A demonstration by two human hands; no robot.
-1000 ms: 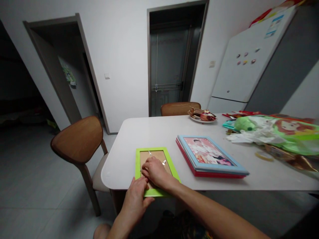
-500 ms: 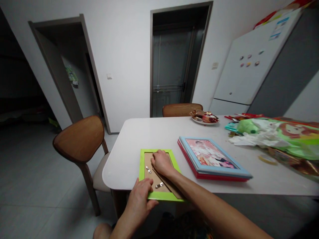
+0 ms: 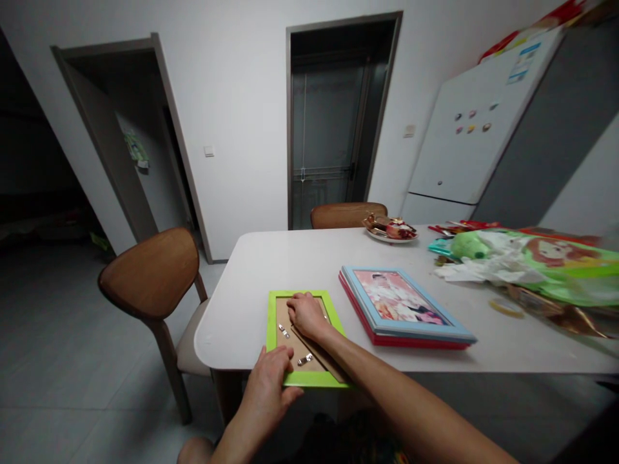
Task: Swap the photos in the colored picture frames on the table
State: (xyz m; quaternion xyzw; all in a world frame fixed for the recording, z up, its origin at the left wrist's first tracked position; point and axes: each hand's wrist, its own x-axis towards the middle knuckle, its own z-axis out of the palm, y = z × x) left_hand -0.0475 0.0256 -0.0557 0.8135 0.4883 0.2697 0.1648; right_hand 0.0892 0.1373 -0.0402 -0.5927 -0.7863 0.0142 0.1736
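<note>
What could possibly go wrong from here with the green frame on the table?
1. The green frame seems to reach past the near edge of the table; if the left grip slackens, it might tip.
2. The right grip is over the brown flap; hard pressure could perhaps bend it.
3. A metal clip lies beside the left fingertips and might scratch them.

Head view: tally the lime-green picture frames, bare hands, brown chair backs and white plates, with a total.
Lime-green picture frame: 1
Hands: 2 (left hand, right hand)
Brown chair backs: 2
White plate: 1
Total: 6
</note>
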